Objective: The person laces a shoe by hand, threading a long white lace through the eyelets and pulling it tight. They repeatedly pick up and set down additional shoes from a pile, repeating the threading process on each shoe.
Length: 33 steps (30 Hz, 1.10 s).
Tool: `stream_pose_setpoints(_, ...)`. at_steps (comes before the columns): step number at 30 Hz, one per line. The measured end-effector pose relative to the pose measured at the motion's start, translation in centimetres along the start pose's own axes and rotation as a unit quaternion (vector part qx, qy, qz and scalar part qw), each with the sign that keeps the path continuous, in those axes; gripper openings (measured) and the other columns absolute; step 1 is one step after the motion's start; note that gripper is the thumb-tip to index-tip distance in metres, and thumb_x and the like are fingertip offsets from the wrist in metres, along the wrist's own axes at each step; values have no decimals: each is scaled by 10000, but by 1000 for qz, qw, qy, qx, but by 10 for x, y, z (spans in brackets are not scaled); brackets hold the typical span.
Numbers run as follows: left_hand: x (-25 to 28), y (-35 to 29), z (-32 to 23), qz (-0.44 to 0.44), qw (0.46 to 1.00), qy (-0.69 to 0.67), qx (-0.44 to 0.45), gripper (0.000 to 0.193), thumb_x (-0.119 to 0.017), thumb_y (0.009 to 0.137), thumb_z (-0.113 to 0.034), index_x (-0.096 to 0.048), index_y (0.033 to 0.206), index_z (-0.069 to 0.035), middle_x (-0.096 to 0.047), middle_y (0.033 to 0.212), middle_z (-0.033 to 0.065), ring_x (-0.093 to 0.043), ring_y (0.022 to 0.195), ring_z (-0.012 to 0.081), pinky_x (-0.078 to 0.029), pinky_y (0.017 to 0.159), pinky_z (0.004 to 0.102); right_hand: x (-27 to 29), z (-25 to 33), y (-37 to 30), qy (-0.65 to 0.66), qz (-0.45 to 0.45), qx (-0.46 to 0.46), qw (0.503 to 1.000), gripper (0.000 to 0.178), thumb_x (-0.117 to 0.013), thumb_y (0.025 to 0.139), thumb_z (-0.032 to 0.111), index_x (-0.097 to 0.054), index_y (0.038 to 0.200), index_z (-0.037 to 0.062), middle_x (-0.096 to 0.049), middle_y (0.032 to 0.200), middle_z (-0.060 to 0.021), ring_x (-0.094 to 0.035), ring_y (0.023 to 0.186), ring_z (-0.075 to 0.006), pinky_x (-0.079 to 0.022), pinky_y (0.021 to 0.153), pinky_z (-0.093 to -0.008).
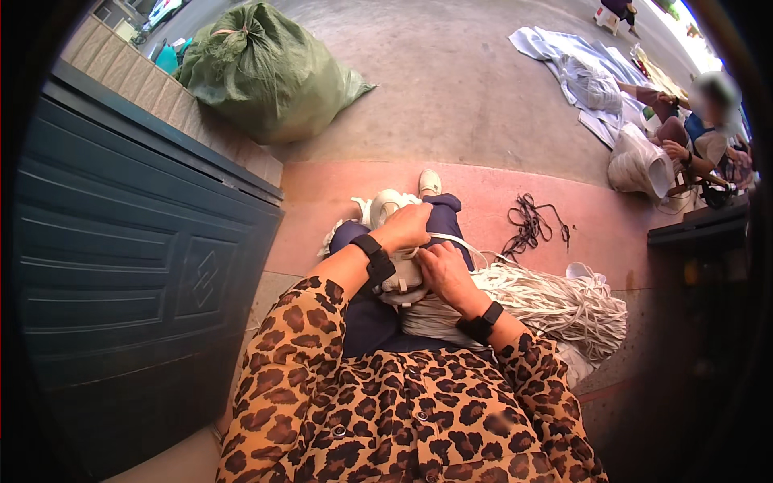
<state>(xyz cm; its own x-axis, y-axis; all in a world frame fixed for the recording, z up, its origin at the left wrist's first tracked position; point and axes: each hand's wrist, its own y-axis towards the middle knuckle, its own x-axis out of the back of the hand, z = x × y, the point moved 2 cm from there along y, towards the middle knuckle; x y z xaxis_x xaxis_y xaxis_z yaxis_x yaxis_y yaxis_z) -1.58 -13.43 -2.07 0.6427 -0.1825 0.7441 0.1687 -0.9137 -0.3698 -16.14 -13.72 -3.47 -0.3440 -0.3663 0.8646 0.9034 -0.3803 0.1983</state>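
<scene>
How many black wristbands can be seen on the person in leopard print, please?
2: the left wristband on the wrist of the left hand, the right wristband on the wrist of the right hand. Under the sleeves, I cannot tell.

A leopard-print shirt (378,410) is worn with navy trousers (369,326) and black wrist straps (376,259).

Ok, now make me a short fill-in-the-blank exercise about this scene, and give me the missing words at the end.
1. The wristband beside the left hand is coloured ____.
2. Both the left hand and the right hand are at a pale shoe, while the bundle of white laces lies to the person's ____.
3. The bulging sack at the upper left is coloured ____.
4. The floor around the tangled dark cord is coloured ____.

Missing words: black; right; green; pink.
</scene>
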Motion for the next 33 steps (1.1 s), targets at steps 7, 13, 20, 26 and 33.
stream_pose_setpoints(7,6,1,4,103,933,-296,174,629,-607,648,-7,-408,1244,25,-621,792,157,-560,516,186,-421,423,309,-4,5,3,8,-9,88,996,199,-520,721,84,-523,915,41,-547,782,-79,-510,804,-243,-408,675,-332)
stream_pose_setpoints(13,49,-23,21,84,839,-504,189,420,-617,758,-84,-464,1144,-23,-585,631,39,-381,368,20,-252,322,180,20,16,26,-154,60,165,972,93,-519,732,148,-564,787,87,-537,822,-59,-491,821,-195,-341,708,-319)
stream_pose_setpoints(20,33,-26,21,99,785,-570,223,64,-582,810,-104,-530,832,-75,-571,631,32,-355,367,15,-238,317,170,147,49,60,364,-247,109,891,207,-406,800,-116,-465,953,10,-541,757,-94,-528,648,-176,-459,624,-274)
stream_pose_setpoints(26,24,-48,36,-180,983,-13,18,302,-573,724,-160,-597,980,-2,-611,749,208,-615,648,288,-474,596,350,278,39,64,500,-445,144,729,115,-407,934,99,-489,962,25,-450,627,-26,-396,530,-88,-363,458,-228)
stream_pose_setpoints(33,10,-128,33,-191,977,0,96,271,-662,708,-263,-643,846,-31,-608,646,128,-608,617,280,-472,559,369,87,6,62,550,-119,-140,815,143,-596,837,177,-594,862,37,-542,698,24,-468,586,-61,-387,522,-208)
